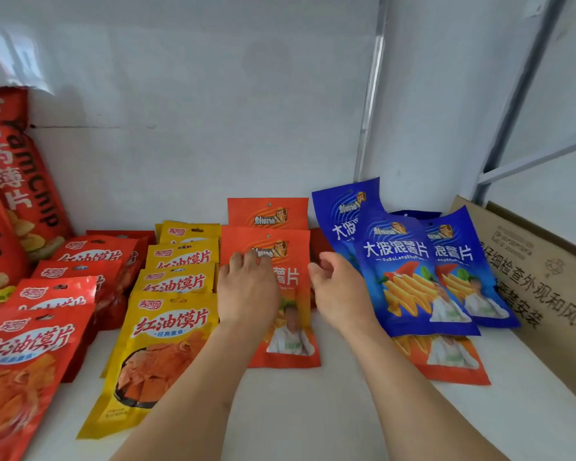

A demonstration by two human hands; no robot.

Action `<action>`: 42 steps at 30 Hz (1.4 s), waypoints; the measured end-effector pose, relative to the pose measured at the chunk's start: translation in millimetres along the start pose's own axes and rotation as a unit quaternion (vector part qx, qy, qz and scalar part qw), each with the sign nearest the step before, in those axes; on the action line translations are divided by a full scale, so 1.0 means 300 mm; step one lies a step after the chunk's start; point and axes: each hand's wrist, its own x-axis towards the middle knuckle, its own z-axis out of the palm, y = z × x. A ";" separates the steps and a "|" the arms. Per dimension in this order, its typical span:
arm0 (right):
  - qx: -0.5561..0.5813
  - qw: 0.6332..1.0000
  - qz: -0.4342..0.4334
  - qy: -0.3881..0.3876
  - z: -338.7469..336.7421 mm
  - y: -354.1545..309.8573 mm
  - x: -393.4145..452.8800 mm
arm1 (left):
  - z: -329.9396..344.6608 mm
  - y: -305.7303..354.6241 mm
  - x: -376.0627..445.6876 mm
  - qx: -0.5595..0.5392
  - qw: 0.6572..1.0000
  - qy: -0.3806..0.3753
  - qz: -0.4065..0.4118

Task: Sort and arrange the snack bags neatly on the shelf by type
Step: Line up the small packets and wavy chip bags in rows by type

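white shelf [313, 410], white back wall | landmark: orange bag [290, 294] mid-shelf, lies flat, long axis front-back, top twd wall | L hand [246, 291] flat on it, fingers straight | R hand [341, 291] just R of it, fingers loosely curled, holds nothing | blue bags [409, 274] R, yellow bags [177, 284] L | cardboard box [546, 277] far R

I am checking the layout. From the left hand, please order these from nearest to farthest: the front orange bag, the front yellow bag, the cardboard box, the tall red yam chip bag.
1. Front orange bag: under the left hand, touched by it.
2. Front yellow bag: just to its left.
3. and 4. Tall red yam chip bag, far left, and cardboard box, far right: too close to call.
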 end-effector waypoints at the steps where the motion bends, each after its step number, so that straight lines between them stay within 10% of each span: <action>1: -0.016 1.000 -0.019 0.004 -0.048 0.007 -0.002 | -0.005 0.017 0.000 -0.005 1.000 0.001 0.005; 7: -0.089 0.988 -0.014 0.128 -0.350 0.187 0.034 | -0.035 0.218 0.011 -0.288 0.958 -0.018 0.002; 20: -0.260 0.962 0.057 0.062 -0.433 0.367 0.089 | 0.071 0.466 0.127 -0.745 0.566 -0.116 -0.333; 28: -0.230 0.969 0.074 0.053 -0.450 0.399 0.114 | 0.048 0.501 0.111 -0.728 0.624 -0.072 -0.275; 42: -0.050 0.998 0.027 0.008 -0.443 0.356 0.108 | -0.028 0.425 0.022 -0.786 0.553 -0.084 -0.264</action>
